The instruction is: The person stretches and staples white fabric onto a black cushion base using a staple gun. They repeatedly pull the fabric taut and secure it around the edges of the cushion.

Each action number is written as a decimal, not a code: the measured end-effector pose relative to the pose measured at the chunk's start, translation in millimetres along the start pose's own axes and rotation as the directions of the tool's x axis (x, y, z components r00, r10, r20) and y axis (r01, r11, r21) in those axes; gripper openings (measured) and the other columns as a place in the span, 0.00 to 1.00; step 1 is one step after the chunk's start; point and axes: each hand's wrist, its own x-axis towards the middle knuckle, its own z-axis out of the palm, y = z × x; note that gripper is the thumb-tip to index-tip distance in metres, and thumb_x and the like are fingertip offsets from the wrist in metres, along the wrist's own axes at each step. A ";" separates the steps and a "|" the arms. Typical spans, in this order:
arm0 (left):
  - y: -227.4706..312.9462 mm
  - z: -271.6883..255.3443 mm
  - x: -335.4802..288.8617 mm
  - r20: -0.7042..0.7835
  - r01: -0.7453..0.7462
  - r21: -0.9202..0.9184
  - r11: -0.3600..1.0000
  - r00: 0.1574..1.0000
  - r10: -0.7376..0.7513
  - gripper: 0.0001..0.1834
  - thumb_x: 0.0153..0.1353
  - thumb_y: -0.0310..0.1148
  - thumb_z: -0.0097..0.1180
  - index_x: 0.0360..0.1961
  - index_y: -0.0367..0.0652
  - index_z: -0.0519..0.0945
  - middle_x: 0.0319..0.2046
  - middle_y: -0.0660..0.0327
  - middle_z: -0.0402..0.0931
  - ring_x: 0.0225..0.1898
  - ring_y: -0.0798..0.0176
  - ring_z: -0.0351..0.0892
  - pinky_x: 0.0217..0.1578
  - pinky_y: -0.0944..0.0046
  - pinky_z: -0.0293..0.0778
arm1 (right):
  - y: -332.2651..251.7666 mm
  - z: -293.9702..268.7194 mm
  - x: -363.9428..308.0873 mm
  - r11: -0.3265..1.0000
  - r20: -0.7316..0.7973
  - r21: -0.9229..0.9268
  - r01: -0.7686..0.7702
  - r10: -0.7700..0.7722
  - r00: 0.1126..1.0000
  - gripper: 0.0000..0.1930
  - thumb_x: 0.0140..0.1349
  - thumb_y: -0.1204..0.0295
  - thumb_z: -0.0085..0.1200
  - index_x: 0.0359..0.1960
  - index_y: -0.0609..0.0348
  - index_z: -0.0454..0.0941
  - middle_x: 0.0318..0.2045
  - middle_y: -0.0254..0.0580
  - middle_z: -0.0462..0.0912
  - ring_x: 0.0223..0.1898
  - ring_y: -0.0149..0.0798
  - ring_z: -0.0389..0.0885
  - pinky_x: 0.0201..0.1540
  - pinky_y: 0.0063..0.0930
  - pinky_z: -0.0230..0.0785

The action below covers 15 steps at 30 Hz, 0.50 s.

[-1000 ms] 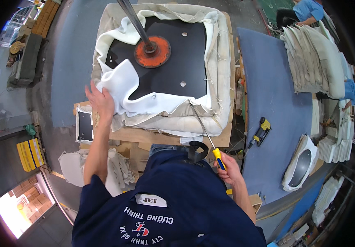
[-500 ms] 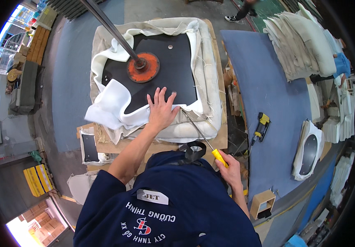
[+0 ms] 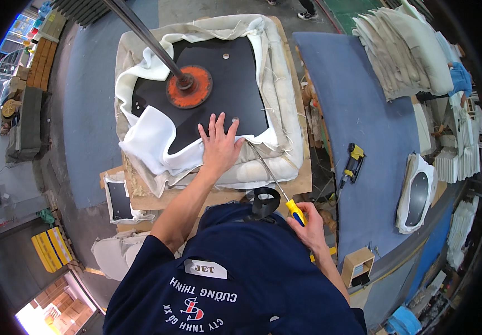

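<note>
Upholstered cushion [image 3: 285, 111], head view: lying on a wooden board [image 3: 302, 185], with a black panel [image 3: 227, 84] framed by pale fabric; an orange disc [image 3: 199, 92], at the foot of a slanting metal rod [image 3: 146, 37], resting on the panel. Left hand [image 3: 219, 146]: spread over the panel and the near edge of the white padding [image 3: 149, 137]. Right hand [image 3: 311, 228]: closed round the handle of a screwdriver-like tool [image 3: 295, 211] — shaft reaching to the fabric edge beside the left thumb, depth of tip impossible to tell. Well apart, to the right — a yellow-and-black power tool [image 3: 354, 163] on a blue-grey table [image 3: 375, 131].
</note>
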 end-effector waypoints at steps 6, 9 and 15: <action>4.3 1.7 2.1 -0.014 0.011 -0.015 1.000 1.000 -0.012 0.30 0.65 0.45 0.61 0.66 0.49 0.73 0.70 0.42 0.59 0.75 0.34 0.50 0.67 0.17 0.44 | -9.5 18.6 -6.7 0.967 -0.203 -0.222 -0.124 0.079 0.976 0.14 0.71 0.65 0.57 0.50 0.62 0.81 0.33 0.45 0.85 0.33 0.46 0.85 0.39 0.38 0.76; 5.4 0.6 4.3 0.000 0.018 -0.017 1.000 1.000 -0.018 0.30 0.65 0.45 0.61 0.66 0.49 0.73 0.70 0.42 0.59 0.75 0.34 0.50 0.67 0.17 0.43 | 16.9 18.8 -5.0 0.867 0.134 0.286 -0.409 0.387 0.912 0.16 0.76 0.60 0.52 0.50 0.62 0.81 0.27 0.37 0.82 0.24 0.34 0.80 0.30 0.29 0.72; 2.0 -1.6 3.5 0.026 0.019 -0.030 0.999 0.999 -0.019 0.31 0.65 0.45 0.61 0.67 0.48 0.72 0.71 0.42 0.57 0.75 0.33 0.49 0.67 0.17 0.42 | 40.3 -8.3 16.8 0.033 0.763 0.610 -0.792 0.247 0.598 0.23 0.80 0.51 0.38 0.54 0.58 0.74 0.22 0.33 0.74 0.12 0.20 0.60 0.12 0.14 0.50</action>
